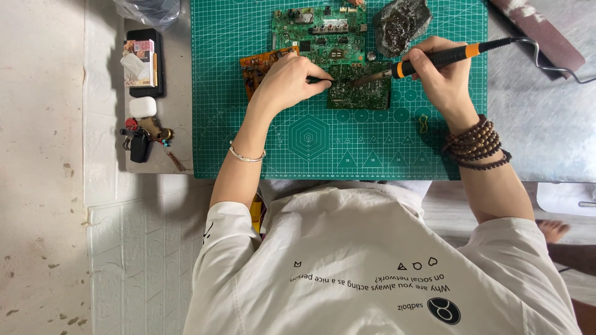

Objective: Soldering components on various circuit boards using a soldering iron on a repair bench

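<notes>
Nearest me, the green cutting mat [310, 142] covered the desk [546, 142], its front half bare. Past that, the left hand [292, 79] was closed on a thin dark tool, probably tweezers [321, 80], its tip meeting the small green circuit board [366, 94]. From the opposite side the right hand [442, 73] was wrapped round a black-and-orange soldering iron [434, 60], tip down on the same board, just beside the tweezers. The work looked midway: iron applied, nothing lifted clear that I could see. Beyond lay a larger green board [320, 34], an orange board [261, 65] and a dark lump [400, 23]
</notes>
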